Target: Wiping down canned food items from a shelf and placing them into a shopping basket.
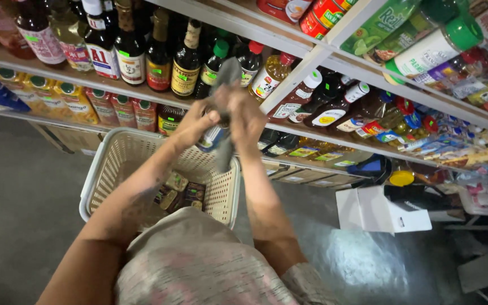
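Observation:
My left hand grips a small jar or bottle with a blue and white label, held above a cream plastic basket. My right hand holds a grey cloth that wraps round the jar; one end sticks up, the other hangs down toward the basket. Both hands are close together in front of a shelf of sauce bottles. A few dark jars lie at the bottom of the basket.
White shelves carry dark sauce bottles, yellow bottles and red-capped jars, with cans and green-lidded shakers above right. A white open box and a yellow lid sit on the floor at right. Grey floor lies at left.

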